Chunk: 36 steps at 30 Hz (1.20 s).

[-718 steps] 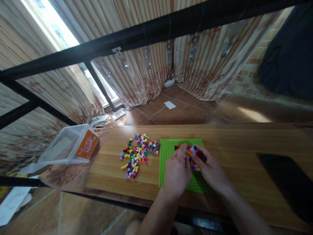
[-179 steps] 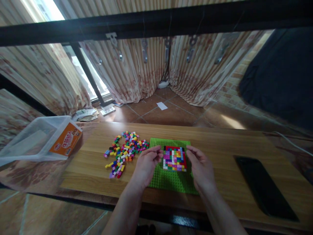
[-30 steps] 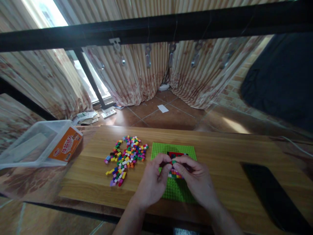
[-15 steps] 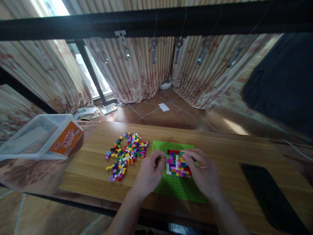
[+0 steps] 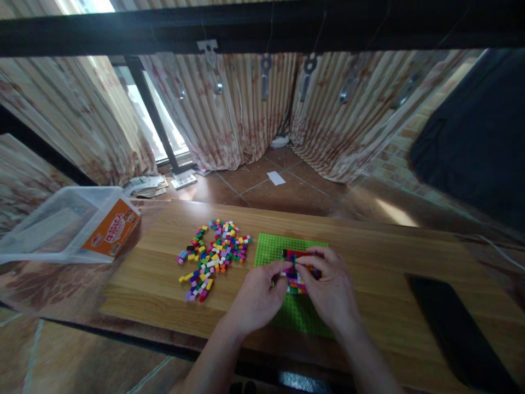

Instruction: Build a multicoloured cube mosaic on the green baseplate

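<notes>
A green studded baseplate [image 5: 301, 323] lies on the wooden board, carrying a compact patch of multicoloured toy bricks [image 5: 296, 289]. Over this patch my two hands come together, their fingertips almost meeting. My right hand [image 5: 330, 282] pinches a small green brick [image 5: 294, 263] between thumb and index finger, just above the patch. My left hand [image 5: 262, 290] is curled at the patch's left side, index fingertip by the green brick; whatever its fingers may hold is hidden. Left of the baseplate, loose coloured bricks [image 5: 217, 254] are spread in a pile.
A clear plastic bin [image 5: 74, 251] with an orange label stands at the left. On the wooden board [image 5: 377, 273], a dark flat object [image 5: 455, 328] lies at the right. A black bar [image 5: 262, 27] crosses above, before curtains [image 5: 238, 126]. Papers [image 5: 147, 185] rest on the floor.
My right hand has moved left across the brick patch with the green brick. My left hand has shifted slightly right, so the fingertips now nearly meet. The view has tilted a little.
</notes>
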Each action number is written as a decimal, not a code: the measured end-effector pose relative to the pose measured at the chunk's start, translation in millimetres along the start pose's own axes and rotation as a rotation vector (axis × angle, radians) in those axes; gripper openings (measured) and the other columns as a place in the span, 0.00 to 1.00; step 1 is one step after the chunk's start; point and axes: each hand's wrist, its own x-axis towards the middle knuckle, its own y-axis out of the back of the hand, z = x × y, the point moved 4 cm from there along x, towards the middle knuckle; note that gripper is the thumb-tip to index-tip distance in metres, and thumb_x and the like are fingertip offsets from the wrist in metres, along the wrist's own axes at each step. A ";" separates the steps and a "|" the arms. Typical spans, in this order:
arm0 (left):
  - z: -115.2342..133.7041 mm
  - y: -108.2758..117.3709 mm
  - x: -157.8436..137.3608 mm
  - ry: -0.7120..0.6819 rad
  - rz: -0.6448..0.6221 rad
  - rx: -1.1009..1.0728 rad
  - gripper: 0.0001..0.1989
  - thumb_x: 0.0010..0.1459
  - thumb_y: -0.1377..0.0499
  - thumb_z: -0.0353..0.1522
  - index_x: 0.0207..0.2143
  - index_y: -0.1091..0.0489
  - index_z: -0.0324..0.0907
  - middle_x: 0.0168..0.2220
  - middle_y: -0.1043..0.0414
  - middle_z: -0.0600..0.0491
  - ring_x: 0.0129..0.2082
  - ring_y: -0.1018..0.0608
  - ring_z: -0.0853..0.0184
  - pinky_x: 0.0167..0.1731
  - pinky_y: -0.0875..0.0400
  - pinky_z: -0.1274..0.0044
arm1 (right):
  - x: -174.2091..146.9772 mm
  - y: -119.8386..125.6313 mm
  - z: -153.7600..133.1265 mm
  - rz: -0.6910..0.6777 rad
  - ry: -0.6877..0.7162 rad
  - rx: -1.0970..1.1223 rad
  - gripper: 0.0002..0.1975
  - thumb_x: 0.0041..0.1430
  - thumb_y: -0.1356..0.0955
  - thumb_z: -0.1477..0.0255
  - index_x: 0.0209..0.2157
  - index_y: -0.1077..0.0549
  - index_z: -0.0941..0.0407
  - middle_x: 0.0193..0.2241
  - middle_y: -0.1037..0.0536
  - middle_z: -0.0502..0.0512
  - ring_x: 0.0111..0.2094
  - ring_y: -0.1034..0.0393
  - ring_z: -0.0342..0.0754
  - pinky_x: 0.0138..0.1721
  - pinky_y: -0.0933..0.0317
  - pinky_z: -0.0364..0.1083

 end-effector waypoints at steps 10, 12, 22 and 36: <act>-2.4 0.1 -0.8 -0.017 -0.019 0.087 0.23 0.62 0.51 0.28 0.57 0.29 0.41 0.50 0.21 0.48 0.45 0.20 0.61 0.47 0.29 0.73 | 0.8 4.6 11.0 0.060 -0.202 0.151 0.11 0.56 0.32 0.63 0.34 0.20 0.54 0.42 0.23 0.59 0.46 0.29 0.55 0.50 0.37 0.57; -3.3 0.1 -0.8 -0.022 -0.014 0.089 0.23 0.62 0.51 0.28 0.57 0.29 0.41 0.50 0.21 0.48 0.45 0.20 0.62 0.46 0.28 0.73 | 0.7 4.9 15.7 0.077 -0.246 0.153 0.13 0.56 0.32 0.62 0.37 0.20 0.54 0.44 0.24 0.60 0.47 0.29 0.56 0.51 0.37 0.58; -0.1 0.5 -0.6 -0.059 -0.001 0.075 0.24 0.60 0.51 0.27 0.56 0.28 0.42 0.46 0.20 0.50 0.41 0.20 0.63 0.44 0.28 0.74 | -1.3 -9.7 15.9 0.004 -0.351 0.075 0.25 0.51 0.31 0.55 0.44 0.23 0.59 0.45 0.23 0.65 0.47 0.28 0.59 0.51 0.38 0.59; -9.5 2.4 -1.8 -0.041 0.025 -0.058 0.21 0.61 0.48 0.29 0.55 0.28 0.44 0.38 0.20 0.51 0.32 0.22 0.66 0.34 0.30 0.76 | -1.2 -14.9 23.9 -0.090 -0.402 0.124 0.28 0.50 0.31 0.52 0.46 0.23 0.57 0.44 0.21 0.63 0.46 0.27 0.58 0.51 0.36 0.59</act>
